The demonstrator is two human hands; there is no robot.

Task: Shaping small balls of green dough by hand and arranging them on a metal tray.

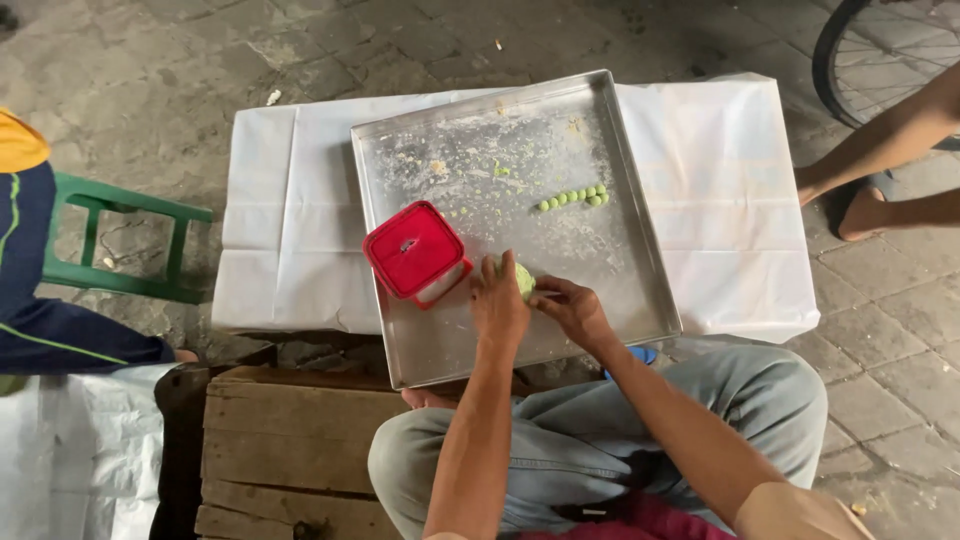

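Looking down past my knees in pale jeans point(640, 420), I've got stone paving point(200, 60) all around, grey and cracked, and a white cloth point(280, 200) spread over a low stand in front of me. On that cloth sits the big square metal tray point(640, 260), dusted with flour and flecked with green crumbs. Left of the stand there's a green stool point(120, 240), a person in dark blue clothing point(40, 300) at the frame's edge, and a wooden crate point(280, 440) just beside my left leg. Top right, a bicycle wheel point(880, 50) and another person's bare legs point(880, 160), well apart from my hands. Inside the tray, a red-lidded container point(415, 250) stands just beside my left hand point(498, 300), close but not blocking it. Farther up the tray, a short curved row of small green balls point(574, 197) lies in the flour. Now the smallest bit: the lump of green dough point(523, 278) at the tray's near side, between my two hands. My left fingers are curled down over it, together, pressing on top. My right hand point(572, 308) comes in from the side, fingertips bunched and pinching at the dough's edge.
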